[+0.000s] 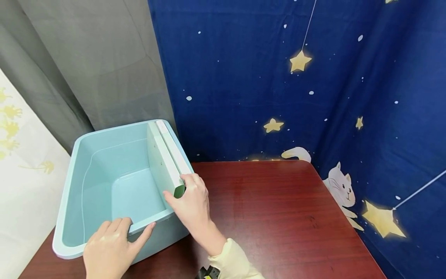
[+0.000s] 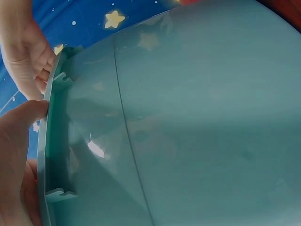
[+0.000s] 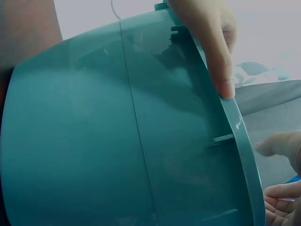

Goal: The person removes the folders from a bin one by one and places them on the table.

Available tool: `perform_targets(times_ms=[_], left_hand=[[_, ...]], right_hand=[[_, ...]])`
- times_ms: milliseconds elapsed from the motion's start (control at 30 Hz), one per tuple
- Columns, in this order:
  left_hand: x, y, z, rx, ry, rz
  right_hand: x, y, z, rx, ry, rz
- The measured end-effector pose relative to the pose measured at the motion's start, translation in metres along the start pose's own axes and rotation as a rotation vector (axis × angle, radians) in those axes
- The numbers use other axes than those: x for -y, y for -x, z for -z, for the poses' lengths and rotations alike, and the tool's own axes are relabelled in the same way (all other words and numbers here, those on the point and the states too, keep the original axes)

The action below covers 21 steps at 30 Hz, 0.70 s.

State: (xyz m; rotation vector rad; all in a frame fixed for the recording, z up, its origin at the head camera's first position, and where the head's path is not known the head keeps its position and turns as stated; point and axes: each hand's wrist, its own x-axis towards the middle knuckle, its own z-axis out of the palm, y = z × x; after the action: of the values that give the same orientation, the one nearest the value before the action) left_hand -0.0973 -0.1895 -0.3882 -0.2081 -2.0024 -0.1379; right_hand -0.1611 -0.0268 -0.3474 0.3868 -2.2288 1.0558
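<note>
Light blue tub [image 1: 104,162] on table [image 1: 278,217], both hands at its near rim; white box [image 1: 167,155] standing inside.

Left hand [image 1: 111,248] lay on the tub's near rim, fingers hooked over the edge into the tub and thumb stretched along the outside, gripping the rim; the left wrist view showed the thumb [image 2: 23,117] pressed to the rim's underside. Right hand [image 1: 191,201] sat just beside it at the near right corner, thumb and fingers pinching the near end of the box, where a green patch [image 1: 179,190] showed. Beyond that grip the box ran along the tub's right wall, on edge and leaning against it. Tub rested on the dark red table, toward its left side. Behind: grey curtain [image 1: 97,62] and a blue starred cloth [image 1: 313,77].
</note>
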Motion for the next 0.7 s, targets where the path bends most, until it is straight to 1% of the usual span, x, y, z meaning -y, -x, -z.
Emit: perform_targets(times_ms=[100,200,300,367,467,533,600,700], left_hand=[[0.0,0.0,0.0,-0.006,-0.001,-0.004],[0.0,0.0,0.0,-0.004,-0.002,-0.001],[-0.001,0.0,0.0,-0.002,-0.004,0.006],[-0.001,0.0,0.0,0.0,-0.005,0.01],[-0.001,0.0,0.0,0.0,-0.005,0.011],[-0.001,0.0,0.0,0.0,-0.005,0.01],[-0.001,0.0,0.0,-0.003,-0.005,0.008],[-0.001,0.001,0.0,-0.006,-0.006,0.01]], right_hand=[[0.003,0.001,-0.003,0.001,0.09,0.005],[0.007,0.0,-0.006,0.024,0.195,0.02],[0.012,-0.003,-0.007,0.081,0.282,0.019],[0.014,-0.005,-0.008,0.125,0.308,-0.005],[0.014,-0.007,-0.011,0.18,0.288,-0.043],[0.013,-0.008,-0.012,0.197,0.255,-0.062],[0.01,-0.009,-0.014,0.196,0.205,-0.076],[0.006,-0.009,-0.015,0.169,0.13,-0.084]])
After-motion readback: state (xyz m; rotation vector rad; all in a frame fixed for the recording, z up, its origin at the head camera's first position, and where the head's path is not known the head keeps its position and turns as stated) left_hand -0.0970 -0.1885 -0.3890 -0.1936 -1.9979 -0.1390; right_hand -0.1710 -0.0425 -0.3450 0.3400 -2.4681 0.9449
